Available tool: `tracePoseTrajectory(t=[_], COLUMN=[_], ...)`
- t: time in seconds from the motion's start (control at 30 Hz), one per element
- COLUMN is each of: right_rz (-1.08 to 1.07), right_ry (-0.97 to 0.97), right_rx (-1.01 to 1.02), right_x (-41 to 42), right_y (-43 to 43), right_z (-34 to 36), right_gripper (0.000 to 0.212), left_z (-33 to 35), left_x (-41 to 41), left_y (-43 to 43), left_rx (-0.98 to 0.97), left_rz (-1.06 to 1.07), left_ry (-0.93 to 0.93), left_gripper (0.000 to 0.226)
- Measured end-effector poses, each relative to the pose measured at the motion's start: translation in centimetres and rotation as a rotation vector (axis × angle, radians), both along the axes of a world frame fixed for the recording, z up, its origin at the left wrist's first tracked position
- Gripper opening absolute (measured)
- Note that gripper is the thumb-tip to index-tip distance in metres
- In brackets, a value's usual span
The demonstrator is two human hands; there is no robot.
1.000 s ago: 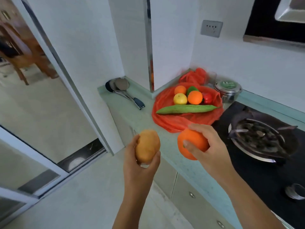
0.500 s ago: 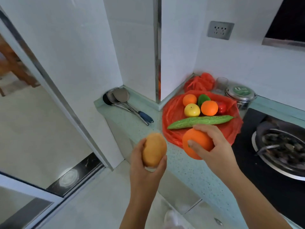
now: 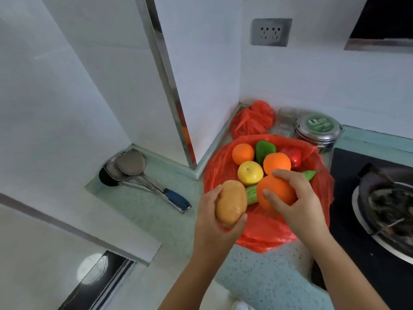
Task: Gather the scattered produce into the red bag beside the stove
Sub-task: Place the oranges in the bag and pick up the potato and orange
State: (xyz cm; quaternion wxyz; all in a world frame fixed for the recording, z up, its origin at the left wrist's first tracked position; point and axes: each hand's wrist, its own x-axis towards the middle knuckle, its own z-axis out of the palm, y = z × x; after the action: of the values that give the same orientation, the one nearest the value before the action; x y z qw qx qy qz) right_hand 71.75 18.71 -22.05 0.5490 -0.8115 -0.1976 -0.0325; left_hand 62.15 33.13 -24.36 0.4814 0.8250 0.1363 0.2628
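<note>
The person is at the delivery step: both hands carry produce and are over the red bag (image 3: pixel 263 233), which lies open on the green counter (image 3: pixel 156 211), between the wall corner and the black stove (image 3: pixel 357 220). The left hand (image 3: pixel 214 222) is curled around a potato (image 3: pixel 231 201), with the thumb and fingers wrapped on its sides, at the near left rim of the bag. The right hand (image 3: pixel 299 204) grips a large orange (image 3: pixel 276 194) from above and behind, with the fingers spread over it, and it is above the middle of the bag. The next move probably calls for lowering each piece into a free place and then opening the fingers gently, because round fruit can roll out over the low, soft rim. Inside the bag there are already two smaller oranges (image 3: pixel 243 153), a yellow citrus fruit (image 3: pixel 250 173), a green vegetable (image 3: pixel 264 149), a red one (image 3: pixel 292 156) which is partly hidden, and a long bitter gourd (image 3: pixel 252 194) lying across, mostly covered by the hands. Behind the bag stands a metal tin (image 3: pixel 318 130) with a closed green lid, so its contents cannot be told, and beside it a second red bag (image 3: pixel 252 119), crumpled. On the stove sits a dark wok (image 3: pixel 388 198). No loose produce is seen on the counter, so the task seems nearly finished.
</note>
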Motion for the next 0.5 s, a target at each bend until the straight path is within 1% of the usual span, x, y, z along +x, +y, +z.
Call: tracePoseTrajectory(t=[0.27, 0.37, 0.5], right_rz=[-0.238, -0.286, -0.310], right_ry=[0.117, 0.161, 0.198], right_rx=[-0.110, -0.144, -0.136], right_x=[4.2, 4.6, 5.3], right_y=[-4.3, -5.5, -6.2], right_z=[-4.5, -6.1, -7.5], right_gripper=[0.037, 0.038, 0.037], left_z=[-3.9, -5.7, -7.9], left_x=[7.4, 9.0, 10.2], left_y=[-1.5, -2.3, -3.3], left_rx=[0.068, 0.092, 0.115], left_rz=[-0.267, -0.350, -0.417], left_ry=[0.031, 0.055, 0.122], left_gripper=[0.063, 0.063, 0.065])
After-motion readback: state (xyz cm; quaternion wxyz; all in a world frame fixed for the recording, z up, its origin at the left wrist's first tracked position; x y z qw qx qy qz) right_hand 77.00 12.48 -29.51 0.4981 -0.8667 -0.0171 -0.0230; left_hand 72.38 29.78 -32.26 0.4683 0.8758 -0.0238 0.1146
